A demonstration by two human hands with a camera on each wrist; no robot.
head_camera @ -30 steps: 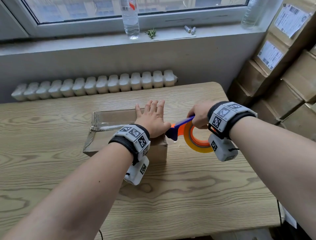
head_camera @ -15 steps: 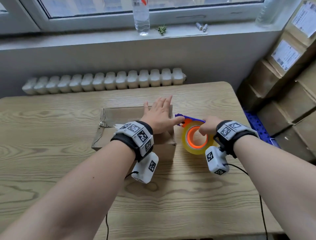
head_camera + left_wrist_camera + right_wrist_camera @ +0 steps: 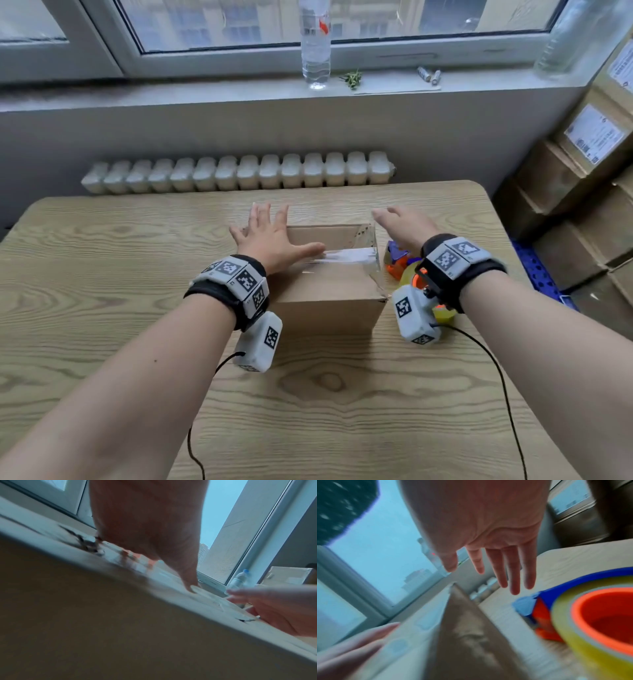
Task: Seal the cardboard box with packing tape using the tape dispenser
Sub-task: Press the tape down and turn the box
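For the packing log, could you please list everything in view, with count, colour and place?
cardboard box: one, brown, table centre, clear tape on top
tape dispenser: one, blue and orange, yellowish roll, on the table right of the box
table: one, light wood
water bottle: one, clear, windowsill
batteries: two, windowsill
radiator: one, white, behind the table
stacked cartons: several, brown, right
left hand: flat on the box
right hand: open, beyond the dispenser
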